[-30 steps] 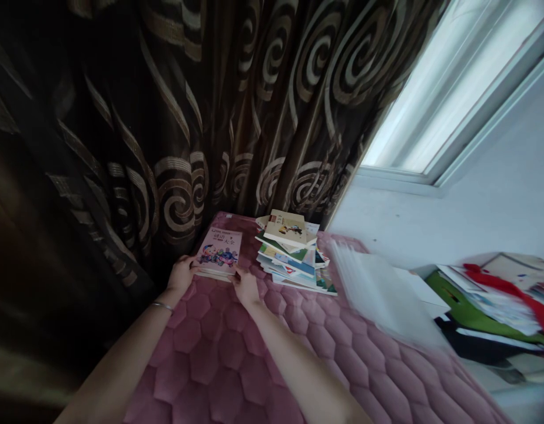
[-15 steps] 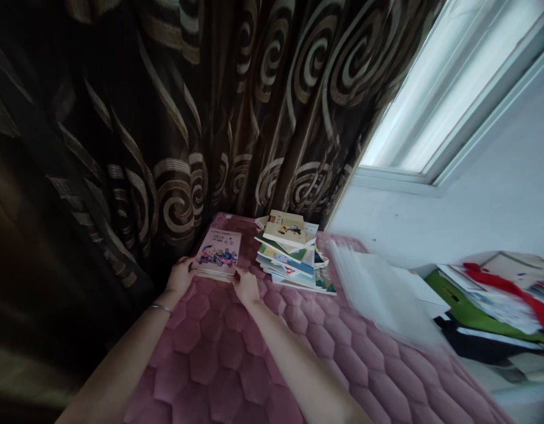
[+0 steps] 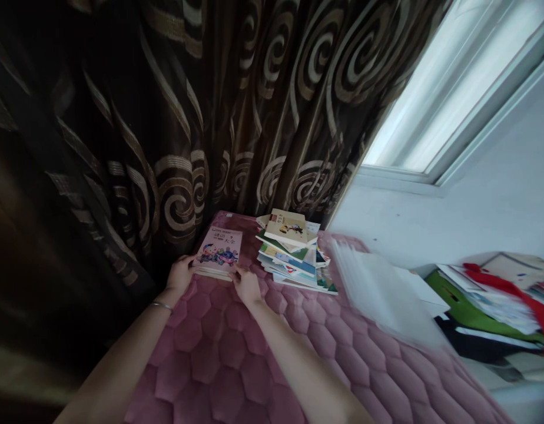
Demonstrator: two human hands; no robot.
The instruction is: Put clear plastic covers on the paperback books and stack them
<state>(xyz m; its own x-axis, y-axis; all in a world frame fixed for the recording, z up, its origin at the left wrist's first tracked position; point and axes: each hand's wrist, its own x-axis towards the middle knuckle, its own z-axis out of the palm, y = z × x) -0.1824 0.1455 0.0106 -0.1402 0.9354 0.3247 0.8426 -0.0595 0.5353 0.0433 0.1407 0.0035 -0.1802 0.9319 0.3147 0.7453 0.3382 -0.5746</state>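
A book with a pink cover and cartoon figures [image 3: 219,250] lies flat near the curtain, on top of what looks like at least one more book. My left hand [image 3: 181,275] is closed at its near left corner, and a bracelet circles that wrist. At the near right corner, my right hand [image 3: 246,284] pinches the edge with thumb and fingers. Just right of it stands an uneven stack of books [image 3: 294,256], topped by a cream-coloured book [image 3: 288,227]. Some fingertips are hidden against the book edges.
A pink quilted cover [image 3: 228,353] spreads beneath the books. Dark patterned curtains [image 3: 175,118] hang behind and left. On the right lie a translucent plastic sheet or folder [image 3: 378,288] and a pile with a green bag [image 3: 466,300]. A window [image 3: 413,118] is set in the white wall.
The view has shifted very slightly. Both hands stay at the pink book's near corners, and the stack beside it stands as before.
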